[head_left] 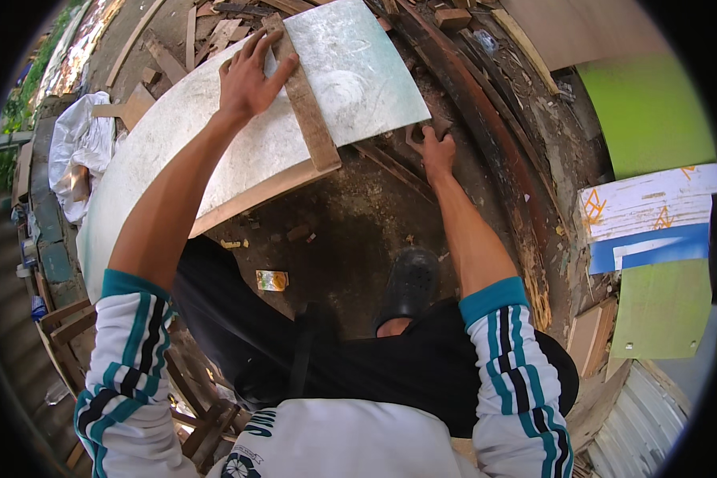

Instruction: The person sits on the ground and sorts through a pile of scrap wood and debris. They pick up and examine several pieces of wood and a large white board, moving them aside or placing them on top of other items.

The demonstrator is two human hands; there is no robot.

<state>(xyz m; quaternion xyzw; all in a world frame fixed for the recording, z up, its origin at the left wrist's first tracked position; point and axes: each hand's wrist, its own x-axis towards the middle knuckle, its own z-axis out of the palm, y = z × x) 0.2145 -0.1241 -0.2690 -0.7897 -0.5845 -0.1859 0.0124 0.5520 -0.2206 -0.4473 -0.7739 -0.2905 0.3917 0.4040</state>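
A large whitish, scuffed sheet [358,76] lies slantwise in front of me, its near edge backed by a wooden batten [255,193]. A narrow wooden strip [307,111] lies across its top. My left hand [251,80] presses on the sheet and strip with fingers spread, the fingertips over the strip. At the sheet's near right corner is my right hand [436,151], its fingers curled close to the edge. A small dark thing shows between those fingers, too unclear to name.
Long dark beams [486,127] run along the right. Wood offcuts [219,36] litter the far ground. A white sack [80,151] sits at the left. Green panels [645,111] stand at the right. A small yellow-and-white box [272,280] lies near my dark clog [414,279].
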